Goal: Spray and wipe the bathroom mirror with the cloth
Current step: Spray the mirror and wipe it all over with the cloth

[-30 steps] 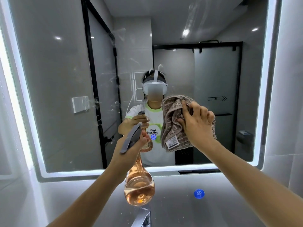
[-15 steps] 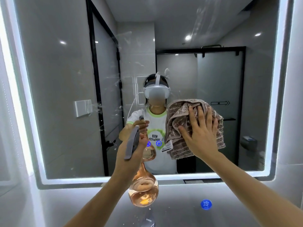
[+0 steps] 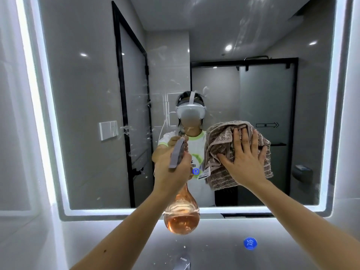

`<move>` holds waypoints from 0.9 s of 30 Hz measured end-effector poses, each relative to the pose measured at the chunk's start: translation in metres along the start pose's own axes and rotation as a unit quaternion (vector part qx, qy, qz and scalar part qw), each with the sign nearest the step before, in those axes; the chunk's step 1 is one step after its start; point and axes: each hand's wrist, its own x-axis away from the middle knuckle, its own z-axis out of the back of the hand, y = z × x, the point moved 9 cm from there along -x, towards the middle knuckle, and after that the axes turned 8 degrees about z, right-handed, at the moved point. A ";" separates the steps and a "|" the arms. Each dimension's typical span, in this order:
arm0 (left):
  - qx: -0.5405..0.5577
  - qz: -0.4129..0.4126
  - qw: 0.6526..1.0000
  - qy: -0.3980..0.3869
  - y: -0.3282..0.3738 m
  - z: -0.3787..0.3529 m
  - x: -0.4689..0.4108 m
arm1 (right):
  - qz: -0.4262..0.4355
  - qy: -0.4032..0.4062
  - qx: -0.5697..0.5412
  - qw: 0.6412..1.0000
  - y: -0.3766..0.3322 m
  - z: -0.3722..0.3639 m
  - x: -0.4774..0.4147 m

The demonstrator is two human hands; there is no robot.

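The lit-edged bathroom mirror (image 3: 83, 94) fills most of the view and carries spray droplets left of centre. My left hand (image 3: 171, 172) grips a spray bottle (image 3: 182, 217) with a grey trigger head and a round clear body of orange liquid, held upright in front of the mirror's lower middle. My right hand (image 3: 245, 158) lies flat, fingers spread, pressing a brown cloth (image 3: 218, 141) against the glass to the right of the bottle. The cloth's white tag hangs at its lower left.
A white wall strip under the mirror bears a round blue sticker (image 3: 250, 243). The top of a chrome tap (image 3: 182, 262) shows at the bottom edge. A person with a headset is reflected in the mirror. Grey walls flank the mirror on both sides.
My right hand has opened from a clutch to a flat palm and pushed the cloth onto the glass. The view has drawn closer to the mirror; the bottle stays in my left hand.
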 end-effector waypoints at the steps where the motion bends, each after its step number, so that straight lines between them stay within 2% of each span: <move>1: -0.011 -0.002 1.000 0.008 0.003 0.000 0.000 | 0.001 -0.002 0.000 1.000 0.000 0.001 0.000; 6: 0.039 0.053 0.998 0.018 -0.002 0.007 -0.007 | -0.002 -0.005 0.005 1.000 0.005 0.005 0.002; 9: 0.011 0.067 0.998 0.001 -0.004 0.004 -0.005 | -0.009 -0.014 0.005 1.000 0.007 0.005 0.003; 12: -0.023 0.101 0.994 0.018 -0.009 0.006 -0.005 | -0.011 -0.016 0.007 1.000 0.007 0.006 0.004; 18: -0.007 0.099 0.995 -0.014 -0.009 0.004 -0.004 | -0.013 -0.023 0.016 1.000 0.007 0.007 0.003; 22: -0.014 0.091 0.996 -0.002 -0.010 0.007 -0.007 | -0.015 -0.021 0.008 1.000 0.005 0.005 0.004; 27: -0.013 0.111 0.993 -0.046 -0.014 0.007 -0.003 | -0.016 0.020 -0.002 1.000 0.007 0.001 0.003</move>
